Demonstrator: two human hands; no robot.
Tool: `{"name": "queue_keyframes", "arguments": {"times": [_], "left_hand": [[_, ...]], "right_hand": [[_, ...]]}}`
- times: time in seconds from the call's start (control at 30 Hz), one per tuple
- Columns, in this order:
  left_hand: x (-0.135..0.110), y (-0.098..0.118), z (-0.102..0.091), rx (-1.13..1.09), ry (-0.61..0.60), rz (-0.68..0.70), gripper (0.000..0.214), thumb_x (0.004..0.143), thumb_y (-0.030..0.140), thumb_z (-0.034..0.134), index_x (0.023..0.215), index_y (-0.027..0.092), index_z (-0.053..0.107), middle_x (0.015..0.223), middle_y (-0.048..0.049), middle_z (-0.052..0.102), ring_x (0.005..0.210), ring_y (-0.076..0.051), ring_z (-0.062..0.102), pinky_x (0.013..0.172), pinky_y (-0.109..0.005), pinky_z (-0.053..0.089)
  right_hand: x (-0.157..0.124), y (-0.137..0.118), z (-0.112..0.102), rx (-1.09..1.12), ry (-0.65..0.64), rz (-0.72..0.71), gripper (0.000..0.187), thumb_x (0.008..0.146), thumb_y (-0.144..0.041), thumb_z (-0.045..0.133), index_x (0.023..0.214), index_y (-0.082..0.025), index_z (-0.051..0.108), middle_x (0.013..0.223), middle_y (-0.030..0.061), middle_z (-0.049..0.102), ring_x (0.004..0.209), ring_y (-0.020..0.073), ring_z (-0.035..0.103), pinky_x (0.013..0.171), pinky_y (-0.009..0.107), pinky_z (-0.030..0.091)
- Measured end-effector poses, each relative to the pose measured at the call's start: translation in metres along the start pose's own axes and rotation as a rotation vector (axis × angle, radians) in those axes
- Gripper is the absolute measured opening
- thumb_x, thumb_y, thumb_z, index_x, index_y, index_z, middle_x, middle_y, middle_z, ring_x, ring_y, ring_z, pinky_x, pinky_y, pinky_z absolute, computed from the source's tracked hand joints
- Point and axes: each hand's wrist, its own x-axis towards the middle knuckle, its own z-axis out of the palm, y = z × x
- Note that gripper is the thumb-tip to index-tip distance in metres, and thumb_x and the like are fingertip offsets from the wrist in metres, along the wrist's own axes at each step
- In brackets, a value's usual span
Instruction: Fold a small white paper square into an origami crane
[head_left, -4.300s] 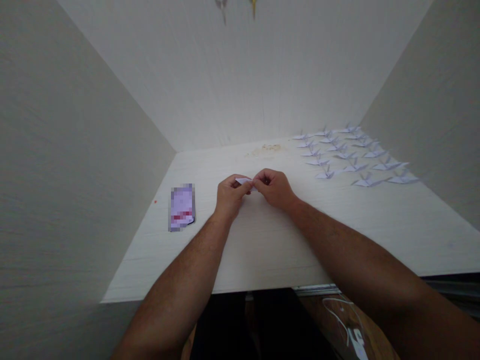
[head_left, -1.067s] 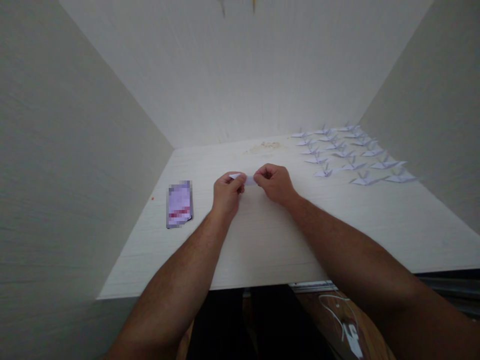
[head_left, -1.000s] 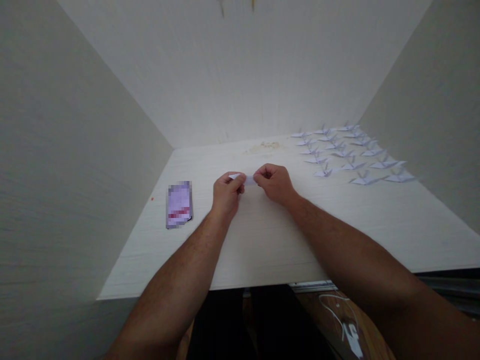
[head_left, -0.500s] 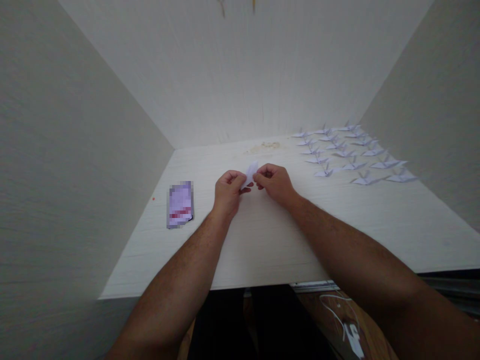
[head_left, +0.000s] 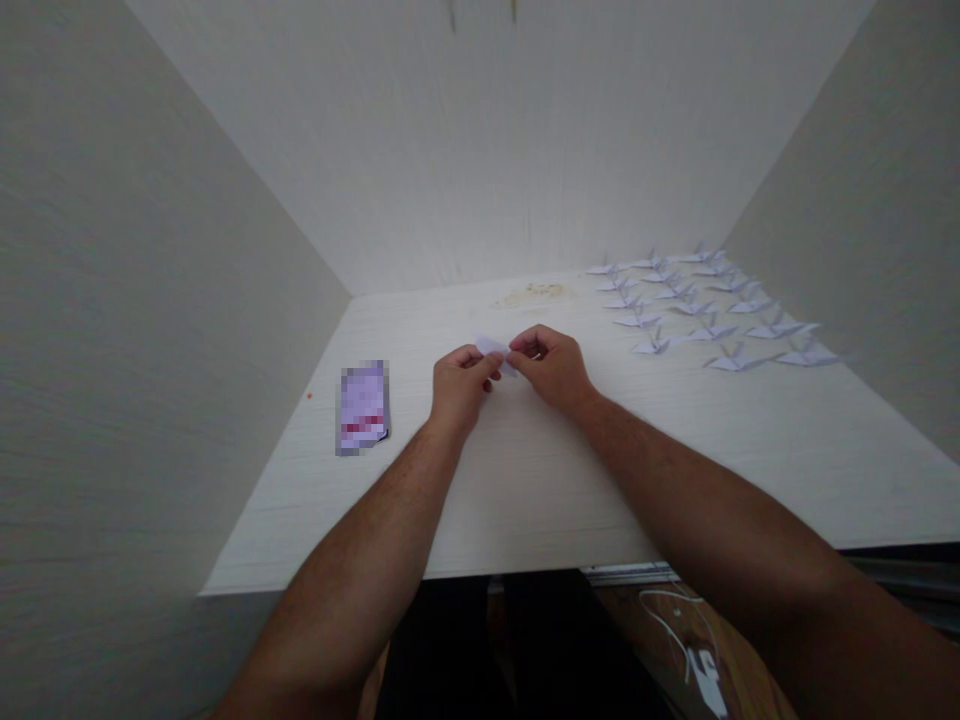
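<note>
Between my two hands, above the middle of the white table, is a small piece of folded white paper. My left hand pinches it from the left, the thumb lying over its face. From the right, my right hand grips the paper's edge between thumb and forefinger. My fingers cover part of the paper, so its exact folded shape is hard to make out. Several folded paper cranes stand in rows at the back right of the table, apart from my hands.
A blurred purple-and-white packet or phone-like object lies on the left. Walls enclose the table at the back and both sides. A brownish worn patch marks the back. Below the front edge, a white power strip with cables rests on the floor.
The folded paper has turned in my fingers: its upper tip pointed up and right before and now leans up and left. Both hands stay in nearly the same place.
</note>
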Motion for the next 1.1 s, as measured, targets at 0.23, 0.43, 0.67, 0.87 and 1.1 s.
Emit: {"name": "queue_keyframes", "arguments": {"times": [0.23,0.43,0.67,0.87,1.1], "left_hand": [[0.0002,-0.0010,-0.0010,0.038,-0.049,0.011,0.019,0.066,0.032,0.078,0.066,0.015,0.068,0.058,-0.0022,0.064,0.049,-0.010,0.052,0.046,-0.022,0.036],[0.0000,-0.0004,-0.0011,0.007,-0.076,0.006,0.021,0.066,0.034,0.079,0.071,0.015,0.072,0.062,-0.0040,0.067,0.055,-0.012,0.058,0.050,-0.023,0.040],[-0.0025,0.0032,0.0004,0.005,-0.079,-0.021,0.023,0.066,0.033,0.079,0.074,0.013,0.072,0.064,-0.0052,0.069,0.057,-0.014,0.063,0.051,-0.023,0.045],[-0.0044,0.0064,0.0027,-0.004,-0.066,-0.064,0.029,0.063,0.035,0.082,0.076,0.011,0.070,0.063,-0.0066,0.069,0.057,-0.015,0.065,0.050,-0.024,0.048],[-0.0049,0.0067,0.0038,-0.033,-0.052,-0.084,0.029,0.062,0.032,0.082,0.078,0.012,0.069,0.070,-0.0075,0.071,0.059,-0.017,0.068,0.048,-0.024,0.048]], "right_hand": [[0.0001,-0.0046,-0.0014,-0.045,0.006,-0.010,0.008,0.072,-0.024,0.071,0.077,-0.018,0.069,0.071,0.0005,0.070,0.063,0.0133,0.061,0.066,0.029,0.051],[0.0009,-0.0038,-0.0024,-0.082,-0.007,-0.017,0.011,0.073,-0.026,0.072,0.082,-0.020,0.074,0.078,0.0020,0.073,0.068,0.0148,0.063,0.070,0.031,0.052],[0.0002,0.0018,-0.0021,-0.226,-0.002,-0.183,0.012,0.080,-0.024,0.067,0.085,-0.023,0.078,0.083,0.0030,0.075,0.074,0.0169,0.066,0.073,0.033,0.052],[-0.0023,0.0020,-0.0029,-0.355,0.010,-0.272,0.013,0.083,-0.023,0.064,0.087,-0.024,0.077,0.086,0.0027,0.076,0.077,0.0176,0.067,0.075,0.033,0.051],[-0.0038,0.0004,-0.0032,-0.419,-0.003,-0.315,0.012,0.086,-0.023,0.061,0.084,-0.023,0.073,0.082,0.0028,0.073,0.077,0.0176,0.064,0.076,0.032,0.049]]}}
